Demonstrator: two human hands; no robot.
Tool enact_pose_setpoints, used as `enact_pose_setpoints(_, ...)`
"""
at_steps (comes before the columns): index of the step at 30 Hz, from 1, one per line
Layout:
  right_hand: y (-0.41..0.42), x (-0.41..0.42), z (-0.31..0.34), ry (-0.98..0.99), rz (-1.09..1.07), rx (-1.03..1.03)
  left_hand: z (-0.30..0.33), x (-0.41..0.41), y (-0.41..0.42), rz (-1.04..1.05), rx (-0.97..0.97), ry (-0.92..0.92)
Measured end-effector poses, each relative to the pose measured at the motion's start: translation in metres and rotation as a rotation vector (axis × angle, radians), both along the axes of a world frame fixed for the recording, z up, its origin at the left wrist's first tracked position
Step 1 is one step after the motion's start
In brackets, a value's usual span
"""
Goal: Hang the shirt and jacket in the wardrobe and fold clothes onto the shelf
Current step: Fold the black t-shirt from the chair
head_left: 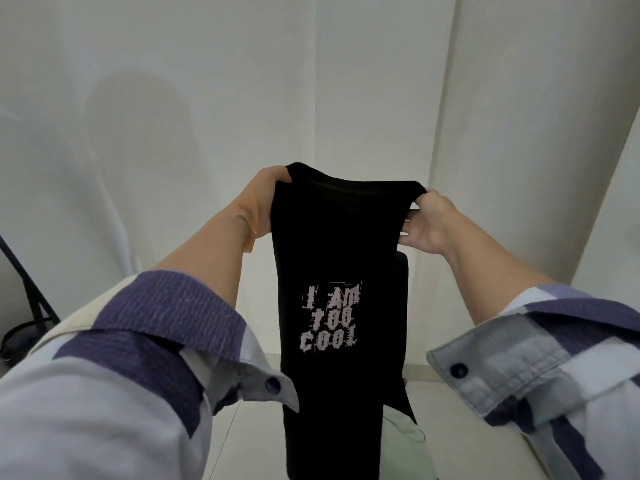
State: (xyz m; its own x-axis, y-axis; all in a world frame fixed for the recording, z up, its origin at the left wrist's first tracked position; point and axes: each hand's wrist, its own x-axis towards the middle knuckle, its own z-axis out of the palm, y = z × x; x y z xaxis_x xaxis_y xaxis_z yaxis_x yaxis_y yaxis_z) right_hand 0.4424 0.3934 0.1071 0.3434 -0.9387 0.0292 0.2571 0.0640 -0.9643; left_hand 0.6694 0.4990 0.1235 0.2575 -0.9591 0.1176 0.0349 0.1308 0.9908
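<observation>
1. So, both arms are reaching out in front, and a black shirt (pixel 332 258) is hanging between the hands, folded narrow lengthwise.
2. The left hand (pixel 265 199) is gripping the shirt's top left corner, fingers curled over the edge.
3. The right hand (pixel 427 221) is pinching the top right corner, with the other fingers tucking in behind the cloth.
4. The shirt is showing pale print reading "I AM TOO COOL" and is hanging down toward the near edge of the frame.
5. Something pale green (pixel 403 441) is peeking out near the bottom, just right of the shirt; can't tell what it is.
6. Both sleeves (pixel 145 358) are rolled up, checked in purple and white.
7. White walls (pixel 207 98) are sitting behind, far, and a dark stand (pixel 29 289) is leaning at far left.
</observation>
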Motion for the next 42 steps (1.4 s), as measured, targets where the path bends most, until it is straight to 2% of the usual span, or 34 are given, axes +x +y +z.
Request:
enact_pose_setpoints(2, -0.004, 0.006, -0.005, 0.024, 0.014, 0.022, -0.008, 0.005, -0.008, 0.013, 0.032, 0.008)
enact_pose_setpoints(5, -0.012, 0.010, -0.008, 0.159, 0.072, 0.106, -0.021, 0.009, -0.021, 0.051, 0.049, 0.005)
enact_pose_setpoints(9, -0.033, 0.025, -0.014, 0.228, 0.055, 0.104, -0.041, 0.010, -0.045, 0.065, 0.103, 0.031)
enact_pose_setpoints(17, -0.091, 0.066, -0.066, 0.190, -0.047, 0.117, -0.087, 0.015, -0.125, 0.067, 0.145, 0.083)
enact_pose_setpoints(24, -0.126, 0.078, -0.051, 0.065, -0.129, 0.025, -0.075, 0.029, -0.170, 0.112, -0.009, 0.142)
enact_pose_setpoints(29, -0.111, 0.069, -0.053, 0.058, -0.109, 0.003, -0.072, 0.023, -0.151, 0.059, -0.035, 0.164)
enact_pose_setpoints(35, -0.061, 0.051, -0.112, 0.108, -0.104, 0.118, -0.126, -0.003, -0.098, 0.090, 0.056, 0.194)
enact_pose_setpoints(38, -0.030, 0.033, -0.167, 0.169, -0.092, 0.198, -0.174, -0.023, -0.062, 0.101, 0.161, 0.209)
enact_pose_setpoints(42, 0.020, 0.005, -0.241, 0.241, -0.043, 0.318, -0.241, -0.043, -0.007, 0.063, 0.422, 0.252)
